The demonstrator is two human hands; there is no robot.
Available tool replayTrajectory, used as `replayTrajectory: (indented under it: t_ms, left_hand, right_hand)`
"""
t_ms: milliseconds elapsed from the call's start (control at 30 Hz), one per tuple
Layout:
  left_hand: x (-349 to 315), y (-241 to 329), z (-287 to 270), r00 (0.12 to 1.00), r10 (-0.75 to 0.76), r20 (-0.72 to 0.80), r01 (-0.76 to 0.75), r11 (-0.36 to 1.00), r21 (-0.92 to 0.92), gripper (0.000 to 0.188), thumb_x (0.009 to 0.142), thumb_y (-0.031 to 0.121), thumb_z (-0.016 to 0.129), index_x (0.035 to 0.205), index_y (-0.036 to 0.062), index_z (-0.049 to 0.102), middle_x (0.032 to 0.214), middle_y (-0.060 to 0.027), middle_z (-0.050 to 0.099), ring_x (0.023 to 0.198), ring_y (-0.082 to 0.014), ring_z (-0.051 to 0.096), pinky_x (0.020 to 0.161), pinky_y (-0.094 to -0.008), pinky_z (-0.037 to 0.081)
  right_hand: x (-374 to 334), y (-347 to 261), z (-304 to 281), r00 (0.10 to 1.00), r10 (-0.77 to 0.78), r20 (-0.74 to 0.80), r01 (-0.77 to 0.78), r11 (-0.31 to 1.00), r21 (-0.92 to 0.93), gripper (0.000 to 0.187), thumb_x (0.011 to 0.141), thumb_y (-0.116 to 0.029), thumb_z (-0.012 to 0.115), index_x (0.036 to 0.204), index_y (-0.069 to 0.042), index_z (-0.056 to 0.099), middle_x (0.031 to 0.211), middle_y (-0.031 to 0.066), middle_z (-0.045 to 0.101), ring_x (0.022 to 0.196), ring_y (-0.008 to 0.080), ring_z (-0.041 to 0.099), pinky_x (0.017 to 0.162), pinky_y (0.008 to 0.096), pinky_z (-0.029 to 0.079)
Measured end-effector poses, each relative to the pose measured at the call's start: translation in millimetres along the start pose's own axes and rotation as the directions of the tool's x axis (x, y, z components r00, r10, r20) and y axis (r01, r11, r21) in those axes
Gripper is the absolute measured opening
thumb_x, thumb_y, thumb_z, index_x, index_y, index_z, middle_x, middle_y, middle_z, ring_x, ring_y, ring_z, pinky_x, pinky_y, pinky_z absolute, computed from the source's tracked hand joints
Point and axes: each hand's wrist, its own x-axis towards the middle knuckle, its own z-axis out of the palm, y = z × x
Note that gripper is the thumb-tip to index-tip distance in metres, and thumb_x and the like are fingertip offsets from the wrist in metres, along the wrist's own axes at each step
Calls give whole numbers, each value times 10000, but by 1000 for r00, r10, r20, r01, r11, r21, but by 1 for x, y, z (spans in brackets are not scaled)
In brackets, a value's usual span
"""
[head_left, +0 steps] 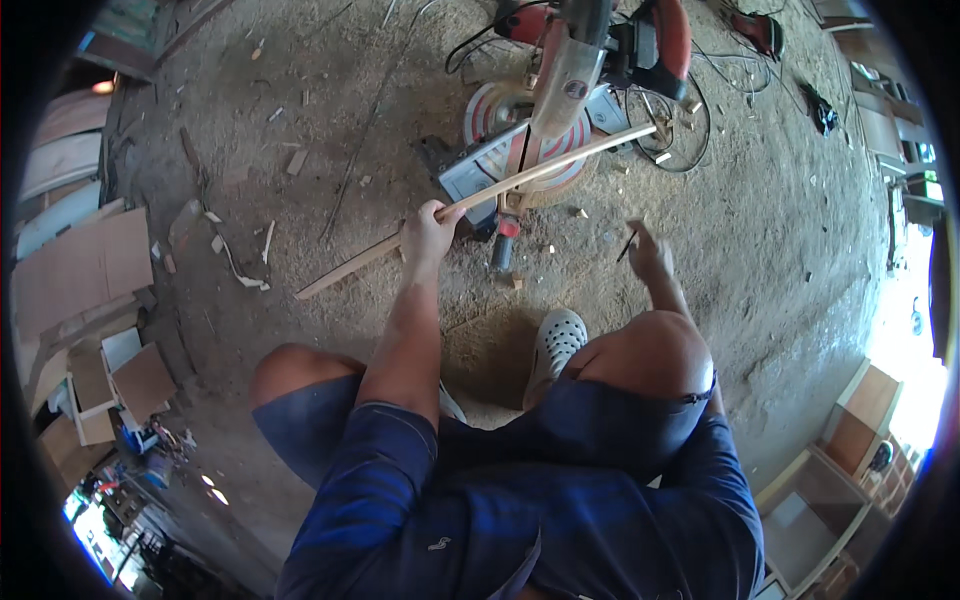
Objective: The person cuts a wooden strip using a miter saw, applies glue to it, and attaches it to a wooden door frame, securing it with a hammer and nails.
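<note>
A long, thin strip of wood (pixel 585 151) lies slantwise across the base of a mitre saw (pixel 567 88), and its near left end reaches down toward the floor. My left hand (pixel 430 236) is closed round the strip, just left of the saw's base. To the right of the saw, my right hand (pixel 652 256) is held above the floor, apart from the strip. A thin, dark, pencil-like stick (pixel 627 246) pokes out from its fingers. The saw's front handle (pixel 503 248), dark with a red part, points toward me between my hands.
Sawdust and small wood offcuts (pixel 297 162) litter the dirt floor. Black cables (pixel 708 120) loop right of the saw, near a red and black power tool (pixel 757 32). Boards (pixel 85 268) are stacked at the left, and a wooden cabinet frame (pixel 815 510) stands at the lower right.
</note>
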Motion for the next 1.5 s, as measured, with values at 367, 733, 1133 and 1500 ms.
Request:
replayTrajectory:
  t_ms: [367,733,1133,1500]
  left_hand:
    - [54,4,1,993,-97,69,103,991,-89,533,868,484,897,1047,5,746,1018,-226,801,1005,-402,786,877,-479,607]
    - [59,13,-25,964,-197,177,190,980,56,717,829,720,826,1058,40,812,1055,-218,815,1029,-380,793,903,-491,612]
    - [71,35,-15,955,-278,104,264,956,130,851,732,812,837,1071,31,835,1080,-238,815,1073,-413,789,949,-497,620]
    - [154,155,-5,959,267,94,-230,928,-294,552,894,509,803,1307,145,752,1468,-214,642,1369,-396,628,1127,-508,527]
  right_hand:
    - [-73,-13,58,937,81,338,-93,995,19,512,940,-127,683,1444,-177,610,1308,217,729,1242,453,675,1065,539,537]
    - [133,-96,-249,937,217,-275,28,736,676,478,1105,-424,620,1411,-66,699,1370,84,720,1211,201,694,1024,373,544]
    - [268,-148,-288,974,150,168,-225,701,677,349,1084,-376,659,1288,-93,674,1052,33,704,888,161,660,804,339,525]
    - [250,-160,-296,987,154,55,-154,768,621,332,1062,-295,682,1302,-66,661,1019,102,725,779,179,698,700,332,585]
